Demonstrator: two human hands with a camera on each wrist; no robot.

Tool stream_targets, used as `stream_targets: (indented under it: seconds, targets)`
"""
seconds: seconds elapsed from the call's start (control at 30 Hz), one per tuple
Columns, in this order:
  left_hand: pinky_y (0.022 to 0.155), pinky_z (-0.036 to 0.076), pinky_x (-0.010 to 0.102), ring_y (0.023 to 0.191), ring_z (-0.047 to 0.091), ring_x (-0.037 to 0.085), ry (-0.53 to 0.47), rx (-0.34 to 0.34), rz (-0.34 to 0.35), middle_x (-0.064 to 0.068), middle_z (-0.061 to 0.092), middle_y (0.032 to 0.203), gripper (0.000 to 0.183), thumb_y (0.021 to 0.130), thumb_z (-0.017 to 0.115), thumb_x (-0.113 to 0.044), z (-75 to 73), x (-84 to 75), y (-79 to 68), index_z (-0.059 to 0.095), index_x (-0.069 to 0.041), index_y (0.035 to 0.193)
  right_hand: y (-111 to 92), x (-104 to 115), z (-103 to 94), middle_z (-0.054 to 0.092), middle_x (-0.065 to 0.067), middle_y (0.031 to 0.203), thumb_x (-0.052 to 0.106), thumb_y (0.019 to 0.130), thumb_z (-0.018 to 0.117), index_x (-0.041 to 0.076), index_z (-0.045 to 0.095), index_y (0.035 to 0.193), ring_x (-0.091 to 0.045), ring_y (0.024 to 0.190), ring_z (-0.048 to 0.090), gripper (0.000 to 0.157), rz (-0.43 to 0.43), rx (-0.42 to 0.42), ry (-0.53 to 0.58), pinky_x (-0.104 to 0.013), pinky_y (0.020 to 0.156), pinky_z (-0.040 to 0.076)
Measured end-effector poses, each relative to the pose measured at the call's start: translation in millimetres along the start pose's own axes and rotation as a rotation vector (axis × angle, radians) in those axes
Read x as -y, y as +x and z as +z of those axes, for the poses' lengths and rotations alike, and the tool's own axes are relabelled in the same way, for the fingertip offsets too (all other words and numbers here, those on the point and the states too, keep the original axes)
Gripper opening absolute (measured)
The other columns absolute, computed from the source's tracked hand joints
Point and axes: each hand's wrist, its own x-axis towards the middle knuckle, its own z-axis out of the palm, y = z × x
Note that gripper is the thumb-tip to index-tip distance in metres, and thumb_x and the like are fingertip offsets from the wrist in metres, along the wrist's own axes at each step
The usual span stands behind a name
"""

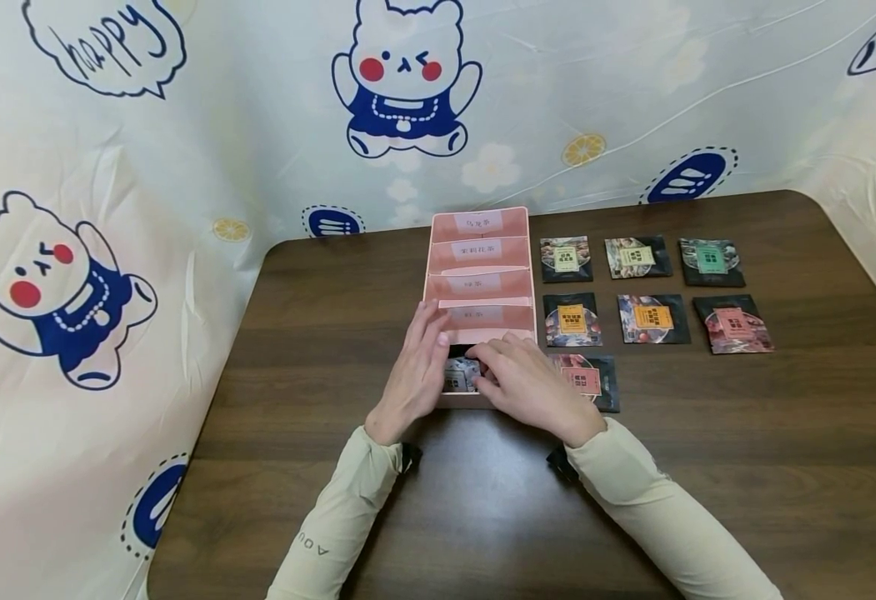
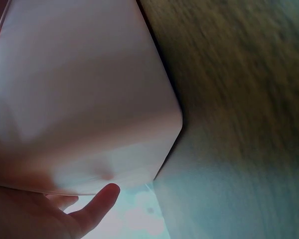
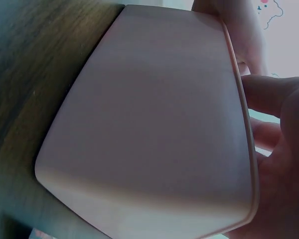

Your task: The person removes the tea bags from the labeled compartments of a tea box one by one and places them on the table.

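A pink compartment box (image 1: pixel 531 283) stands on the table with its long side running away from me. My left hand (image 1: pixel 415 367) rests along the box's left front wall, fingers fairly straight; its fingers also show at the box's side in the left wrist view. In the front compartment lies a dark tea sachet (image 1: pixel 458 375) with a pale printed picture. My right hand (image 1: pixel 531 379) reaches over the right rim, its thumb and index finger pinching the sachet's right side. The right wrist view shows mainly the box's outer wall (image 3: pixel 144 114), which hides the sachet there.
Right of the box, several tea sachets lie in rows, among them a green-labelled one (image 1: pixel 711 260), an orange-labelled one (image 1: pixel 653 318) and a red-labelled one (image 1: pixel 733 323). Another red-labelled sachet (image 1: pixel 595 383) is partly behind my right hand. A printed curtain (image 1: pixel 257 150) hangs behind the brown table (image 1: pixel 317 333).
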Motion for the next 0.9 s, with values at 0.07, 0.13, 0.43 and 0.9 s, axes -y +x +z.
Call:
stream_targets:
  seconds: [0.07, 0.13, 0.43, 0.9]
  targets:
    - [0.117, 0.025, 0.046, 0.150, 0.017, 0.025, -0.001, -0.002, 0.002, 0.015, 0.030, 0.155, 0.055, 0.106, 0.021, -0.036, 0.1, 0.0, -0.1, 0.047, -0.003, 0.140, 0.5, 1.1, 0.6, 0.070, -0.001, 0.103, 0.023, 0.091, 0.065, 0.013, 0.066, 0.116, -0.017, 0.090, 0.056, 0.027, 0.001, 0.009, 0.002, -0.035, 0.081, 0.045]
    - [0.117, 0.024, 0.046, 0.150, 0.017, 0.025, -0.002, -0.003, 0.001, 0.014, 0.030, 0.155, 0.055, 0.106, 0.020, -0.036, 0.3, -0.1, -0.2, 0.047, -0.003, 0.140, 1.3, 2.1, 1.3, 0.070, -0.001, 0.103, 0.023, 0.091, 0.064, 0.013, 0.067, 0.113, -0.017, 0.089, 0.057, 0.024, -0.006, 0.015, 0.000, -0.036, 0.081, 0.045]
    - [0.118, 0.024, 0.045, 0.150, 0.016, 0.025, 0.003, 0.003, -0.007, 0.011, 0.029, 0.157, 0.056, 0.106, 0.018, -0.037, 0.3, -1.0, -0.3, 0.047, -0.003, 0.140, 5.3, 4.0, 5.7, 0.066, 0.002, 0.081, 0.018, 0.091, 0.063, 0.014, 0.068, 0.096, -0.016, 0.075, 0.057, 0.008, -0.049, -0.009, -0.038, -0.035, 0.071, 0.044]
    - [0.117, 0.025, 0.046, 0.149, 0.017, 0.027, -0.007, -0.012, 0.001, 0.015, 0.031, 0.155, 0.051, 0.106, 0.024, -0.033, 1.8, 0.1, -0.2, 0.049, -0.002, 0.138, 4.9, 5.0, 7.0, 0.068, 0.000, 0.081, 0.016, 0.090, 0.064, 0.012, 0.068, 0.097, -0.019, 0.079, 0.062, 0.009, -0.037, -0.020, -0.049, -0.040, 0.076, 0.047]
